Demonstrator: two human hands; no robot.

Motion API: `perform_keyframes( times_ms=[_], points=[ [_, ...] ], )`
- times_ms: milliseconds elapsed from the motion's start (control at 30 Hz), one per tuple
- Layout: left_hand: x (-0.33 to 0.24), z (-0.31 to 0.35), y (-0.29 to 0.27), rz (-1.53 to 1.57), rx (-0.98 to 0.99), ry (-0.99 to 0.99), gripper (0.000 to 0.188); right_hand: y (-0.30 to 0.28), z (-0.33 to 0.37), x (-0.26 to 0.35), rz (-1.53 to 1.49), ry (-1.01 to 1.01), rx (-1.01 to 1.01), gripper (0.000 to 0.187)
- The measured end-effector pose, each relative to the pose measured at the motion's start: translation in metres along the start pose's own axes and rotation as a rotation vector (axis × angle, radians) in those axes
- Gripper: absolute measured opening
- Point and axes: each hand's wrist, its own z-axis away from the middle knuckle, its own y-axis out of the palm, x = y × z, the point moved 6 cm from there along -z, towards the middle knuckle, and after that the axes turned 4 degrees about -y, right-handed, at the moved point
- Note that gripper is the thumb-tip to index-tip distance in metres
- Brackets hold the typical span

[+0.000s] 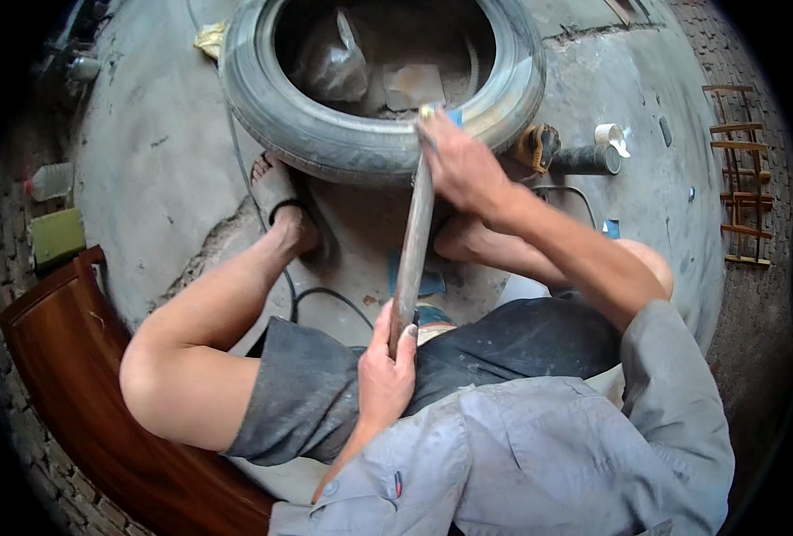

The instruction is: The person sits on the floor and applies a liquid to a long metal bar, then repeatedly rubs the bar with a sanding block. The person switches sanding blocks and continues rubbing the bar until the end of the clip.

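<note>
A long, slightly curved grey-brown wooden bar [411, 241] slants up from my lap to the near rim of a worn tyre [325, 143] lying flat. My left hand [386, 375] is closed around the bar's lower end, the thumb along its side. Over the upper end, at the tyre's edge, my right hand [459, 165] is bent and slightly smeared by motion. A small blue sheet [455, 117] sticks out past its fingers, which hide most of it. Another blue sheet [430, 284] lies on the floor below the bar.
Inside the tyre are a clear plastic bag [338, 71] and a pale flat piece [412, 87]. Right of it lie a yellow-and-black power tool [539, 147] and a white roll [609, 136]. A cable [237, 147] crosses the floor. Curved brown woodwork [83, 357] stands left; a slatted wooden frame [743, 179], right.
</note>
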Motion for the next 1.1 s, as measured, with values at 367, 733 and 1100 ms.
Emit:
perform_keyframes(
  times_ms=[367,733,1100],
  points=[
    [0.006,0.002,0.002,-0.096,-0.016,0.009,0.054,-0.009,0.017,0.035,-0.034,0.074,0.034,0.039],
    [0.000,0.007,-0.002,-0.181,-0.053,-0.012,0.054,-0.011,0.020,0.035,-0.053,0.048,0.035,0.045],
    [0.003,0.002,0.003,-0.119,-0.055,0.048,0.051,-0.020,0.068,0.091,0.000,-0.358,0.069,0.045]
  ],
)
